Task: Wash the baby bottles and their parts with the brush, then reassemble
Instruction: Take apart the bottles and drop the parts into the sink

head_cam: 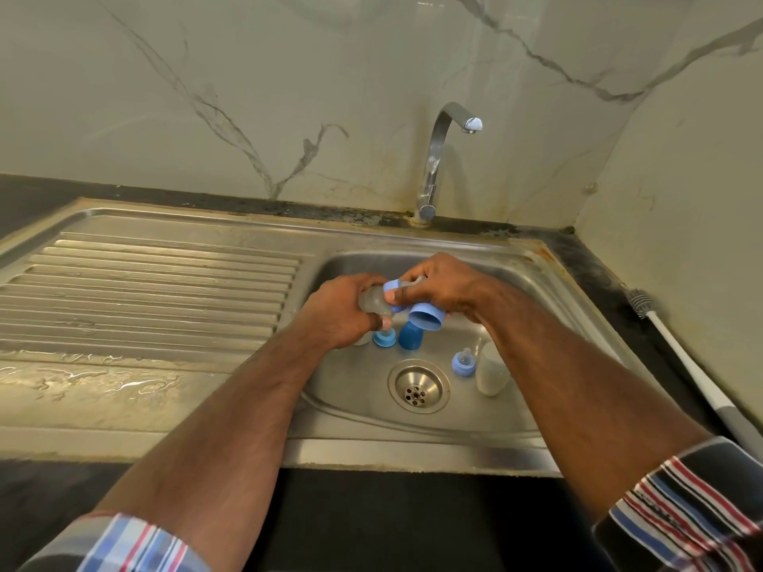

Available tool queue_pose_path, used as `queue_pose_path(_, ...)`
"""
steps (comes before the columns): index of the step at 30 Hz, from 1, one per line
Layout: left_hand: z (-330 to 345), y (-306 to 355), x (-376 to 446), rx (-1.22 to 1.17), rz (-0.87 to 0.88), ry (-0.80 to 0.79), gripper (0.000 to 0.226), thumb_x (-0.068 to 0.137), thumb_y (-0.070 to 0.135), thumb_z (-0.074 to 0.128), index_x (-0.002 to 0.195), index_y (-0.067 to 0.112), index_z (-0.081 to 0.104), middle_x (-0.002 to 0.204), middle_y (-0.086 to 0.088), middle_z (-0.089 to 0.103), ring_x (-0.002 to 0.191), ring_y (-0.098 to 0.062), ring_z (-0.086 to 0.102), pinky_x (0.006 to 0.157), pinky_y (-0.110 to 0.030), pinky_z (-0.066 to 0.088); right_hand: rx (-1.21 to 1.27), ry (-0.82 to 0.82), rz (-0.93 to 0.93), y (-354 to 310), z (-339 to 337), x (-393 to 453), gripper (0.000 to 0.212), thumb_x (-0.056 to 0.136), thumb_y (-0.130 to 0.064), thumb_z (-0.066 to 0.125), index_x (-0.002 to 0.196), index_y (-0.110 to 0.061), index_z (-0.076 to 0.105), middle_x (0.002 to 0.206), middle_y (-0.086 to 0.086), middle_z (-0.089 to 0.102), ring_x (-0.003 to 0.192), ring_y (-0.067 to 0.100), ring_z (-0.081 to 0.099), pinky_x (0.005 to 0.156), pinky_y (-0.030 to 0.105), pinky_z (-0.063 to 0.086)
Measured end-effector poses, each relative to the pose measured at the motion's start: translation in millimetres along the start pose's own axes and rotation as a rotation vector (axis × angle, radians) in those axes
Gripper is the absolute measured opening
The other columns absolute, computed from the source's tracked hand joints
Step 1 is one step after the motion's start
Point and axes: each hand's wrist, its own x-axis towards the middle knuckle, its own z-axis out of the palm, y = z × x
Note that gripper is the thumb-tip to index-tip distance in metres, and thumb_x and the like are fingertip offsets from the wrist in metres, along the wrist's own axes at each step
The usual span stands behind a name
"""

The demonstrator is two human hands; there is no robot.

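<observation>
Both hands grip one baby bottle above the sink basin.

Head view: left hand [342, 309] curls round the clear bottle [373, 303]; right hand [439, 289] pinches its blue collar [392, 287], a light-blue cap [426, 316] held beneath its fingers. Forearms converge from the near edge, wrists bent inward. Judged step: unscrewing or screwing the collar; which cannot be told. Next, a twist of one hand against the other. On the basin floor [351, 390] lie a dark-blue cap [410, 336], two teat rings [384, 337] [463, 362] and a second bottle [491, 371]. Brush [677, 357] lies on the right counter, untouched; tap [444, 158] far, dry.
</observation>
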Motion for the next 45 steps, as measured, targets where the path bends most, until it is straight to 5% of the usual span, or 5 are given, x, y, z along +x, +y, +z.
queue_pose_path(8,3,0,-2,-0.043,-0.063,-0.043,0.060,0.080,0.035,0.085,0.133,0.025,0.062,0.119,0.003,0.070,0.098,-0.012,0.063,0.082,-0.025,0.044,-0.002,-0.045,-0.157,5,-4,-3,0.052,0.070,0.007,0.080,0.113,-0.021,0.072,0.110,-0.009,0.068,0.098,0.011,0.066,0.076,0.023,0.059)
queue_pose_path(15,-2,0,-4,-0.019,-0.064,-0.021,0.070,0.078,0.032,0.087,0.140,0.025,0.057,0.126,0.002,0.066,0.103,-0.010,0.056,0.087,-0.025,0.040,0.045,-0.002,0.043,13,-6,-6,0.055,0.083,-0.066,0.065,0.106,-0.017,0.072,0.094,0.001,0.077,0.081,0.018,0.069,0.075,0.030,0.055)
queue_pose_path(21,2,0,-5,-0.021,-0.077,-0.037,0.072,0.077,0.034,0.087,0.141,0.025,0.057,0.128,0.003,0.065,0.102,-0.010,0.056,0.084,-0.025,0.040,0.151,-0.050,-0.027,15,-8,-3,0.039,0.077,-0.006,0.080,0.113,-0.019,0.071,0.100,0.002,0.073,0.087,0.018,0.070,0.074,0.029,0.059)
queue_pose_path(26,1,-1,-4,-0.016,-0.083,-0.037,0.073,0.077,0.037,0.087,0.142,0.026,0.055,0.132,0.003,0.064,0.105,-0.010,0.056,0.087,-0.026,0.041,0.115,-0.026,-0.004,16,-1,-2,0.032,0.084,-0.041,0.078,0.104,-0.015,0.074,0.098,0.002,0.076,0.089,0.018,0.071,0.083,0.036,0.057)
queue_pose_path(45,0,3,-5,-0.019,-0.094,-0.050,0.068,0.082,0.041,0.083,0.141,0.023,0.055,0.129,0.001,0.066,0.104,-0.013,0.059,0.088,-0.028,0.044,0.314,-0.083,-0.035,21,-9,0,0.049,0.075,-0.007,0.084,0.118,-0.024,0.069,0.114,0.004,0.069,0.098,0.025,0.069,0.076,0.032,0.059)
